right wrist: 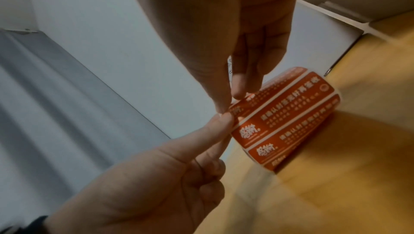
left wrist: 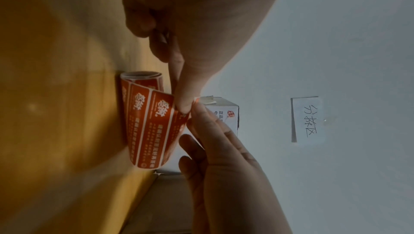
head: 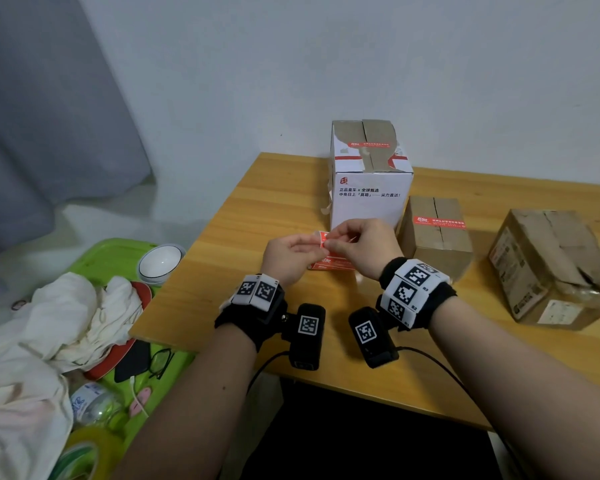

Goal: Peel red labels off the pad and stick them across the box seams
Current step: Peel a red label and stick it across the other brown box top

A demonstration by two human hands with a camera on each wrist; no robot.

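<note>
A pad of red labels (head: pixel 331 264) lies on the wooden table (head: pixel 243 216) in front of the white box (head: pixel 371 202), its near end curled up. My left hand (head: pixel 318 242) pinches the lifted white backing edge (right wrist: pixel 237 126). My right hand (head: pixel 330 242) pinches the corner of the top red label (right wrist: pixel 246 104) right beside it. The wrist views show the pad (left wrist: pixel 147 122) bent upward with fingertips (left wrist: pixel 184 107) of both hands meeting at its corner. The white box and the small brown box (head: pixel 439 244) each carry a red label (head: pixel 440 222) across the top seam. A bigger brown box (head: pixel 551 268) stands at the right.
Left of the table a green tray (head: pixel 118 254) holds a white bowl (head: pixel 160 263), crumpled cloths (head: pixel 80 317), glasses (head: pixel 160 362) and a plastic bottle (head: pixel 90 403). A tape roll (head: pixel 87 452) lies at the bottom left. A handwritten note (left wrist: pixel 306 119) hangs on the wall.
</note>
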